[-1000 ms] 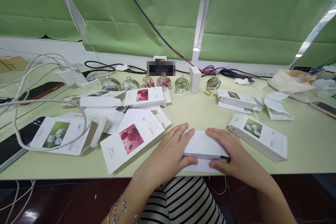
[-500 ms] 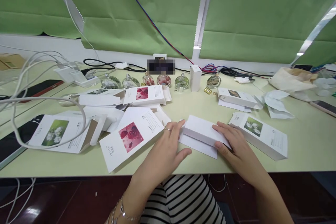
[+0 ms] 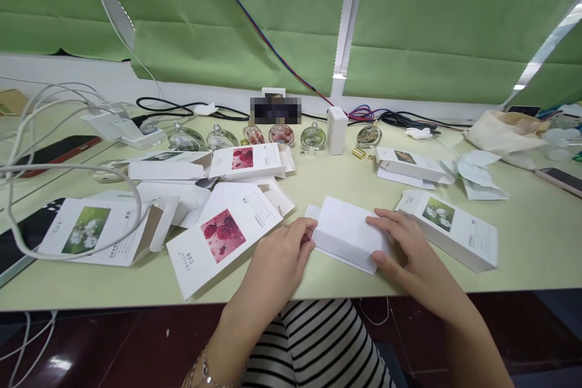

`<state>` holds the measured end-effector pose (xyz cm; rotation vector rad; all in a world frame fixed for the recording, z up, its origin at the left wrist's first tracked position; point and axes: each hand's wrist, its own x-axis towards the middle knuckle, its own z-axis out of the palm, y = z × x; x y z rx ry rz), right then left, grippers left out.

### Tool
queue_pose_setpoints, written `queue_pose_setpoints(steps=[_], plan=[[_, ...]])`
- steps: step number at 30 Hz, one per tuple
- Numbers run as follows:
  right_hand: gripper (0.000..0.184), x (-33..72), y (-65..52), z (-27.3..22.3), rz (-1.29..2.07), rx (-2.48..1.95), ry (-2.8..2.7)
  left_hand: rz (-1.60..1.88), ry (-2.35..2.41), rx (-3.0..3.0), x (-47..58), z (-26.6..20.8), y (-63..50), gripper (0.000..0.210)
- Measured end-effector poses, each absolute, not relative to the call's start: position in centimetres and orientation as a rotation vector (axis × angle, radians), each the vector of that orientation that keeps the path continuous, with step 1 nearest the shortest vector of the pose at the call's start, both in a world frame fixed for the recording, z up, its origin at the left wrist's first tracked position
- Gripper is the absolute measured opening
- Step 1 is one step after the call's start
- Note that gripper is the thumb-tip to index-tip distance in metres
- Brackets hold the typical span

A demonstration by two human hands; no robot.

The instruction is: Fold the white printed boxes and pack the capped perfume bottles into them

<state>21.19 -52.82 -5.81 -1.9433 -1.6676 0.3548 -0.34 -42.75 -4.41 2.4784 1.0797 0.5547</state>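
Observation:
A plain white cardboard box point(image 3: 344, 226) lies near the table's front edge, its broad top face upward and a flat white flap under it along the front. The fingertips of my left hand point(image 3: 278, 262) pinch its left end, thumb against the fingers. At the right end, my right hand point(image 3: 409, 260) grips the box, thumb on the near side and fingers spread across the top. Close to my left hand rests an opened box with a red rose picture point(image 3: 223, 236). A box with a white flower picture point(image 3: 448, 229) lies just beyond my right fingers.
Several round glass bottles point(image 3: 313, 137) line the back, beside a small upright white box point(image 3: 337, 130). Gold caps point(image 3: 359, 153) lie near them. More opened boxes point(image 3: 248, 159), looped white cables point(image 3: 18, 194), phones point(image 3: 59, 154), crumpled paper point(image 3: 477, 171) and a cloth bag point(image 3: 504, 136) surround the work.
The white box has widened from a narrow shape to a broader face. My left thumb has moved in against the fingers at its left end. The view has shifted slightly.

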Motion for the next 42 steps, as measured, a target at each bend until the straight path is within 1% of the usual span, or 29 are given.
queue_pose_setpoints(steps=[5,8,21,27,32,36,42], plan=[[0.039,21.2,-53.0,-5.7,0.395,-1.895,-1.637,0.476,1.078,2.384,-0.8,-3.8,-43.6,0.016],[0.040,21.3,-53.1,-5.6,0.412,-1.866,-1.645,0.494,1.095,2.358,-1.0,-3.9,-44.1,0.013],[0.052,21.5,-53.2,-5.8,0.531,-1.879,-1.673,0.596,1.161,2.231,-0.8,-4.9,-43.9,0.012],[0.051,21.4,-53.1,-5.8,0.489,-1.917,-1.654,0.604,1.142,2.279,-0.8,-4.9,-44.0,0.007],[0.051,21.3,-53.1,-5.7,0.491,-1.942,-1.651,0.713,1.109,2.332,-0.7,-5.1,-43.8,0.010],[0.049,21.2,-53.0,-5.7,0.504,-1.961,-1.620,0.703,1.113,2.328,-0.6,-5.2,-43.8,0.010],[0.053,21.3,-52.9,-5.6,0.547,-1.996,-1.551,0.761,1.103,2.322,-0.7,-5.3,-43.9,0.009]])
